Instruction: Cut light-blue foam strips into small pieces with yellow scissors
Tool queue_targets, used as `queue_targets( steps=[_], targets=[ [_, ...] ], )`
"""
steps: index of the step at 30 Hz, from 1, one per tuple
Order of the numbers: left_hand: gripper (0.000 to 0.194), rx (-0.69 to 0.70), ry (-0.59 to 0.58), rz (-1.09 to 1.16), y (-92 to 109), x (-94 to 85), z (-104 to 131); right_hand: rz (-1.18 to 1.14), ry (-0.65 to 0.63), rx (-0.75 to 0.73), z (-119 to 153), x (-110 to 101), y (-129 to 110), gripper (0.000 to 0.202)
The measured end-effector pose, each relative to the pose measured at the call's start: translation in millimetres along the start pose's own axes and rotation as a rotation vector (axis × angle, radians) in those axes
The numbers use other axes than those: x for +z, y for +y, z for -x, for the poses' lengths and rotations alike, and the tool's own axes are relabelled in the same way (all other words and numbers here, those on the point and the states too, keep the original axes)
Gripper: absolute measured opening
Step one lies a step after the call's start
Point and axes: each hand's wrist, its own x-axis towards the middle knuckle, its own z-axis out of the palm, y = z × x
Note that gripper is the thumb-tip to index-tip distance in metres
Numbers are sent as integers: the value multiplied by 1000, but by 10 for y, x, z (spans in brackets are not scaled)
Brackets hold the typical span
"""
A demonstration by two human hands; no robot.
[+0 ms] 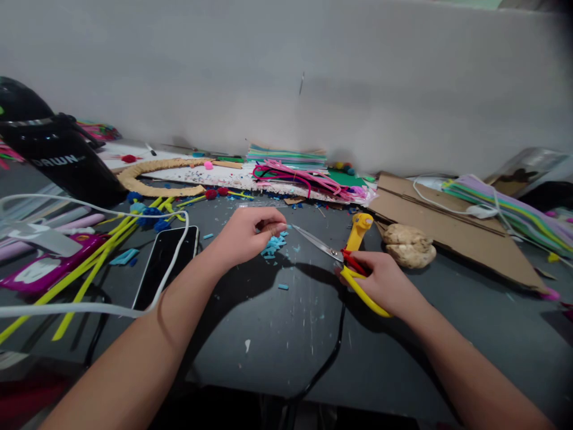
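Observation:
My right hand (378,280) is closed around the handles of scissors (329,249), one yellow and one with red. The blades point left and look nearly closed. Opposite the tips, my left hand (250,233) is pinched shut, and a tiny light-blue bit shows at its fingertips. Below and behind those fingers lies a small heap of cut light-blue pieces (274,246). One loose blue piece (283,287) rests closer to me on the dark table (268,352). A yellow glue gun (359,230) stands just beyond my right hand.
To the left are a phone (165,263), yellow stems (105,251), a white cable (172,269), a purple-and-white tool (54,263) and a black bottle (67,149). Pink pipe cleaners (308,178) lie at the back. On the right sit a pale lump (409,245) and cardboard (465,239).

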Motion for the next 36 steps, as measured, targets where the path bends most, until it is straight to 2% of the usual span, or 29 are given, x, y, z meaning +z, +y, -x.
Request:
queue_targets(
  steps=[9,16,27,36],
  targets=[
    [16,-4,-3,-4,3,-3,-3,47,9,17,-4,2,13,13],
    [23,-34,-18,98,57,-7,-4,-29,53,34,-3,1,-6,21],
    [35,-66,-64,80,80,-23,16,1,74,-19,2,38,30,13],
    [36,-69,-82,96,113,1,7,-1,85,-32,3,42,32,12]
  ],
)
